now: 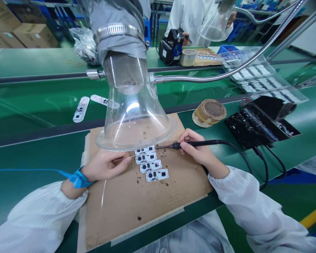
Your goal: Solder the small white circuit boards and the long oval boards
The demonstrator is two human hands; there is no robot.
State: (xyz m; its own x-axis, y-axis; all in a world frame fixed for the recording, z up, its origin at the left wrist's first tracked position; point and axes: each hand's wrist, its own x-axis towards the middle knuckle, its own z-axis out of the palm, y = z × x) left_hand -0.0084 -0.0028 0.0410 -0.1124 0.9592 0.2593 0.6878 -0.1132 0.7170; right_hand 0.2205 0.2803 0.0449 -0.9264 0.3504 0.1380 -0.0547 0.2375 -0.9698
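Note:
My right hand (197, 149) is closed round a black soldering iron (192, 144), its tip pointing left at the top of a row of small white circuit boards (151, 164). Pinched in my left hand (107, 164) is a thin solder wire (104, 191), whose end reaches toward the same boards. A blue wrist strap (79, 178) sits on my left wrist. The boards lie on a brown cardboard sheet (137, 207), partly under a clear fume-extraction hood (134, 119).
A soldering station (255, 124) and a brown tip-cleaner tin (209, 112) stand to the right. Two white board strips (81, 108) lie on the green conveyor (42, 105). Across it, another person in white works by a tape roll (188, 57) and trays of boards (255, 79).

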